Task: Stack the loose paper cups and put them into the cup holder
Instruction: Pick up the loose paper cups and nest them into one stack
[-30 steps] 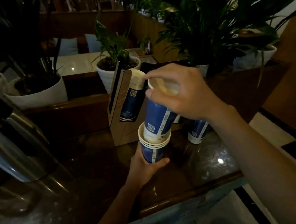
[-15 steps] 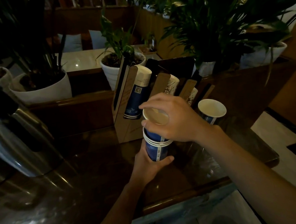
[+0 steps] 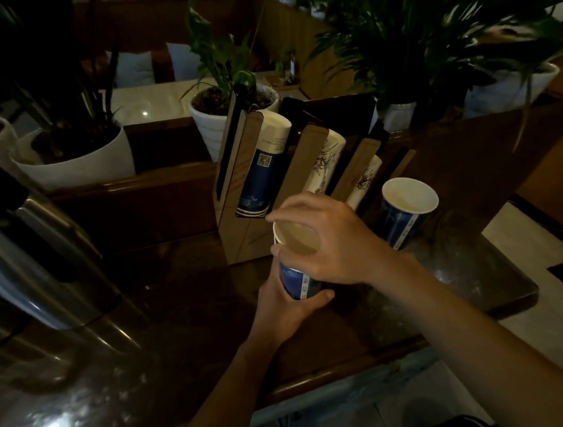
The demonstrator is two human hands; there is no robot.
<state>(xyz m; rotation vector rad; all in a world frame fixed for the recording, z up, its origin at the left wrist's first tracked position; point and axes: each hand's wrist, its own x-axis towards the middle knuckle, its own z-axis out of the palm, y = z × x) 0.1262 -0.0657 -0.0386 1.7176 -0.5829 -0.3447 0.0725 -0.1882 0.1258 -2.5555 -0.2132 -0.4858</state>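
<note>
At centre frame, my left hand (image 3: pixel 283 304) wraps the blue cup stack (image 3: pixel 295 279) from below while my right hand (image 3: pixel 340 245) pinches its top rim. Pressing down crookedly could crumple that rim or jam the cups. One loose cup (image 3: pixel 409 216) stands right of centre, near my right wrist, and a careless swing might tip it. Just above centre, the cup holder (image 3: pixel 237 234) already has stacks in its slots, so forcing mine in could topple it.

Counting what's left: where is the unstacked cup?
Head view: the unstacked cup stands upright on the counter, just right of the cup holder, beyond the right hand.
</note>
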